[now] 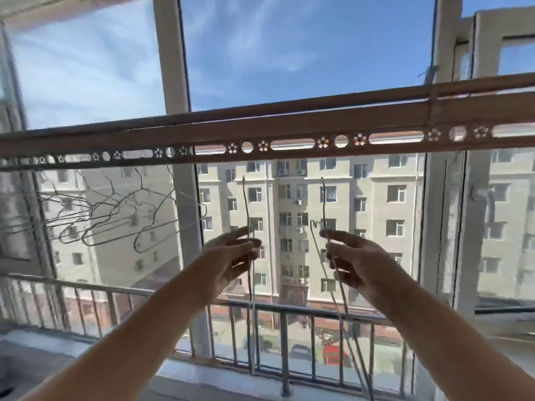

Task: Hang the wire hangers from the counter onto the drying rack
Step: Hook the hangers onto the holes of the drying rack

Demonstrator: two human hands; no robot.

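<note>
Rack [260, 131] runs left to right across the upper middle, in front of the window [173, 68]. Hung hangers [101, 215] bunch under its left part. Both hands are up below the rack's middle, well right of that bunch. Left hand [231, 256] pinches left wire [245, 198], upright, its top just short of the rack. Right hand [356, 259] is beside it but apart and pinches right wire [323, 198], also upright. Second strand [312, 227] sits just left of that. Could be one hanger or two, too blurred to tell. Railing [289, 309] runs low behind the hands, ledge [202, 383] under it. Building [376, 212] stands beyond the glass.
</note>
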